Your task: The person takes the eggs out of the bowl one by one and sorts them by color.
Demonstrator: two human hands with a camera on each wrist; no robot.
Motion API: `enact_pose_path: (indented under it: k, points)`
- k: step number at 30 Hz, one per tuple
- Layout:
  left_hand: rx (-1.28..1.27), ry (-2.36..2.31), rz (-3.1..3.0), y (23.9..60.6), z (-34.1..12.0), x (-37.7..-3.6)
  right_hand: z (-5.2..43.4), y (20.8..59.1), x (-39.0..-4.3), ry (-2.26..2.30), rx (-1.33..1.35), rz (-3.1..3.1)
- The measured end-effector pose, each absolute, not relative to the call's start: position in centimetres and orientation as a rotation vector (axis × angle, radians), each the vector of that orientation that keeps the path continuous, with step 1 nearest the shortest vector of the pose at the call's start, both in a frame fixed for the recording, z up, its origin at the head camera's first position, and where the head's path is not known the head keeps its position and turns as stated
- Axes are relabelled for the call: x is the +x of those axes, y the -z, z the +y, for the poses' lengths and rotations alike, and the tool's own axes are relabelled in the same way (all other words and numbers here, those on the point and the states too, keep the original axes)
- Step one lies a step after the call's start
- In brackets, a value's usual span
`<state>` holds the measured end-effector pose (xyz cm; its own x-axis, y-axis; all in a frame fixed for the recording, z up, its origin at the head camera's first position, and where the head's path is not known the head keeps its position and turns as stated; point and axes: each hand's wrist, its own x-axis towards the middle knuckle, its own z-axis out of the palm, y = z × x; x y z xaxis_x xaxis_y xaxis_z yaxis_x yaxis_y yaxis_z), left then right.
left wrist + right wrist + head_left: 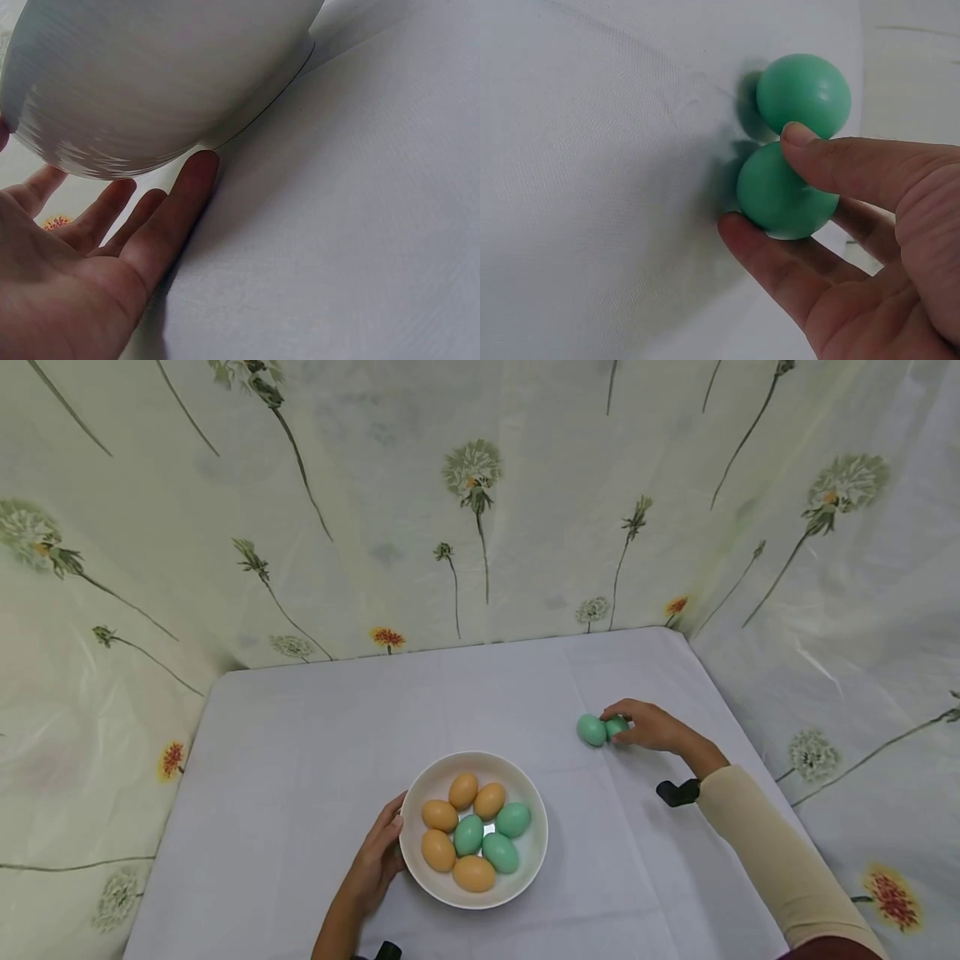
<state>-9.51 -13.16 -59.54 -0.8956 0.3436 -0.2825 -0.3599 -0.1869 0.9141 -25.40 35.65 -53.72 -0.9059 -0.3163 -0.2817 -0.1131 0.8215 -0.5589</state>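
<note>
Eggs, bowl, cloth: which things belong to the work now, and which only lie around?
In the work: right hand pinching one green egg; second green egg beside it; left hand against the white bowl of eggs.
Only around: white tablecloth; floral curtain.

Readable text: none in any view
White bowl (536, 860): plain wall and rim, no mark or brand
Eggs in the bowl (472, 835): plain orange and green shells, no stamp or number
Green eggs on the table (795, 142): smooth, no print
Tablecloth (315, 752): plain white, no label
Backdrop cloth (472, 468): dandelion and flower print only, no lettering
Black wrist strap (677, 792): no legible marking
</note>
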Motion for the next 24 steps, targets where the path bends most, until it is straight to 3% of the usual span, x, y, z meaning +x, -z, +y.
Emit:
enact_pose_path:
  k: [13,24]
  points:
    - [0.011,-2.128,1.635,59.8,-13.1,-9.5,36.1,53.3,-24.8,0.757,-0.306,2.627]
    - [-0.008,-2.144,1.64,59.7,-13.1,-9.6,35.3,49.0,-23.9,0.602,-0.403,2.71]
